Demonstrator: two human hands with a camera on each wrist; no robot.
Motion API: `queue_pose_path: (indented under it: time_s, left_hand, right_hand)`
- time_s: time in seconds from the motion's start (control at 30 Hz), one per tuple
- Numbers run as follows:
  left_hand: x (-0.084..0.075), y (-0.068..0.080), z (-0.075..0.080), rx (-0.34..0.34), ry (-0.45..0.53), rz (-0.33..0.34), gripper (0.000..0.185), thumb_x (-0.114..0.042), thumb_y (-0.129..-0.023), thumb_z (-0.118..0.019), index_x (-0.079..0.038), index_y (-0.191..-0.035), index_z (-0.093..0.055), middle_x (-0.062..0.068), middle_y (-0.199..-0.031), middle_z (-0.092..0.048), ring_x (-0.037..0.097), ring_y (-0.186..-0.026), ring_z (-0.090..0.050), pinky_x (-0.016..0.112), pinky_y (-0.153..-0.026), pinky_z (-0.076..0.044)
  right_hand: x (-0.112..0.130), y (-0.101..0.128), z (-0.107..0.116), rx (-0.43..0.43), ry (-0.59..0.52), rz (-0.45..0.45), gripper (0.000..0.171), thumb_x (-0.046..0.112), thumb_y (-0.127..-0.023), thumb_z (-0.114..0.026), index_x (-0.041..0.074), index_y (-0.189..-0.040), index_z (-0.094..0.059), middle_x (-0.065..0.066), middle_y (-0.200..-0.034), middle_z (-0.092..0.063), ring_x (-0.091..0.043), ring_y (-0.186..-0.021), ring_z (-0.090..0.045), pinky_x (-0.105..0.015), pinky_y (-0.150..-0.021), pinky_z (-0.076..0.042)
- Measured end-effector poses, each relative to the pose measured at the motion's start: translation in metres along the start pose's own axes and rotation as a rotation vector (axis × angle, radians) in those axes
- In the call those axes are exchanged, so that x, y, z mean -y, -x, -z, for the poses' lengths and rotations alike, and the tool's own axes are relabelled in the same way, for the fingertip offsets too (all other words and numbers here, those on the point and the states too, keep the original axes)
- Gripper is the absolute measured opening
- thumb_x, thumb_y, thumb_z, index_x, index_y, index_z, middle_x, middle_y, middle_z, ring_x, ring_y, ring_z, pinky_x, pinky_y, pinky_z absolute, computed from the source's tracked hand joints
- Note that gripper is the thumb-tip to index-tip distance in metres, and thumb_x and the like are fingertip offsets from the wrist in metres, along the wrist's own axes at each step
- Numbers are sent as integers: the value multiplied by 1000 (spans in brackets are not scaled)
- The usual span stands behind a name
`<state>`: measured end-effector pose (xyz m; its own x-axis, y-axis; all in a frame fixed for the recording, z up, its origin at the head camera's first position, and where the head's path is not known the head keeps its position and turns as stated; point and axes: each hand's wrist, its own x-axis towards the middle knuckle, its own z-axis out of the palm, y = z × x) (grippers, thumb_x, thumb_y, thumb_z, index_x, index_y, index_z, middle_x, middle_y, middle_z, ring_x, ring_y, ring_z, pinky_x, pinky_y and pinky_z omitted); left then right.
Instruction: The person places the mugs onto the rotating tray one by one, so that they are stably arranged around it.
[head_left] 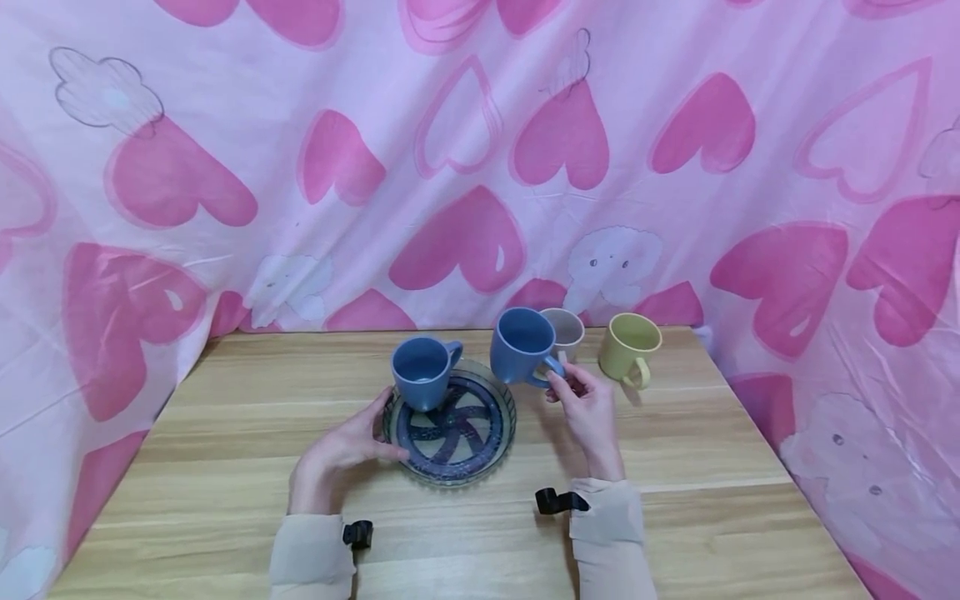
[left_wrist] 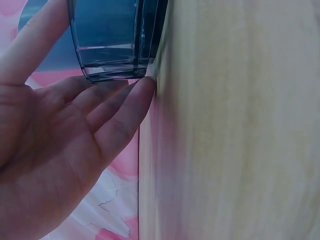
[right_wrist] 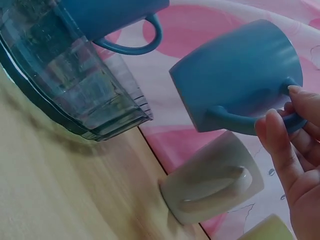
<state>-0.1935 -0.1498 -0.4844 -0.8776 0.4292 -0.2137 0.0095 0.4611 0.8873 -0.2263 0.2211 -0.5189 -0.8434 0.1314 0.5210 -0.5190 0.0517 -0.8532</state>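
Observation:
My right hand [head_left: 590, 410] pinches the handle of a blue mug [head_left: 516, 352], which hangs above the table with its mouth upward. In the right wrist view this mug [right_wrist: 230, 75] is apart from the dish. A second blue mug [head_left: 420, 377] stands inside a round glass dish [head_left: 480, 460] toward its back left, handle pointing right. My left hand [head_left: 341, 448] grips the dish's left side, thumb at the rim and the other fingers along the outer wall. The left wrist view shows the fingertips [left_wrist: 145, 90] at the foot of the glass wall [left_wrist: 112, 55].
A whitish mug [head_left: 566, 332] stands behind the raised blue mug and is partly hidden by it. To its right is a yellow-green mug [head_left: 628, 343], handle toward me. A pink heart-patterned cloth [head_left: 450, 167] hangs behind the wooden table [head_left: 712, 450] and along its sides.

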Motion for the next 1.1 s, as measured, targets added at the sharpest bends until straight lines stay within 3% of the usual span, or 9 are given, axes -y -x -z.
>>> queue_pose_path:
  time_s: [0.17,0.3,0.47,0.57,0.67,0.8,0.93,1.1]
  left_hand:
    - [3,1,2,1,1,-22,108,-23,-65,-77,-11,-141,-1,10,-145,-4,32,-128,-14,46,-101,-19]
    - [3,2,4,12,32,-27,107,-21,-66,-77,-11,-141,-2,10,-145,-5,33,-128,-15,45,-101,-20]
    - [3,3,4,21,45,-24,104,-19,-68,-75,-12,-141,-2,9,-145,-3,32,-128,-15,44,-101,-20]
    - [4,2,5,24,52,-23,105,-20,-67,-75,-12,-141,-2,10,-145,-3,32,-128,-15,44,-101,-20]
    - [4,3,5,24,60,-24,104,-20,-67,-75,-13,-142,-3,10,-145,-3,32,-128,-15,44,-101,-20]
    - [2,4,5,19,57,-33,101,-18,-69,-74,-13,-142,-5,9,-145,-6,31,-129,-14,45,-102,-18]
    - [2,4,5,16,54,-45,99,-18,-70,-74,-12,-142,-6,10,-145,-7,31,-129,-14,46,-102,-17]
    - [4,3,5,22,63,-56,99,-19,-69,-74,-11,-141,-6,11,-145,-9,31,-128,-15,46,-102,-17]
  right_hand:
    - [-1,1,-4,10,-15,-22,25,6,-80,-63,-3,-104,-61,-16,-77,-62,-21,-59,-60,-29,-53,-51]
    - [-8,2,-5,25,21,15,24,9,-80,-63,-2,-101,-62,-13,-75,-62,-20,-58,-60,-27,-52,-51]
    - [37,2,-21,64,17,-15,22,5,-81,-62,-9,-98,-60,-23,-75,-59,-28,-57,-59,-30,-52,-51]
    - [48,1,-27,69,70,-57,20,6,-81,-61,-7,-97,-60,-28,-75,-57,-35,-58,-57,-33,-54,-52]
    - [48,2,-32,79,67,-85,18,5,-81,-61,-4,-96,-61,-29,-75,-57,-37,-60,-57,-36,-55,-52]
    - [34,4,-35,89,42,-60,18,8,-81,-62,-1,-97,-63,-22,-76,-60,-29,-60,-59,-34,-56,-52]
    - [30,5,-39,97,41,-60,20,8,-81,-62,-3,-98,-62,-20,-77,-61,-26,-60,-60,-34,-56,-52]
    - [49,4,-45,118,66,-116,20,4,-81,-61,-6,-98,-60,-27,-80,-58,-30,-61,-59,-35,-56,-52]
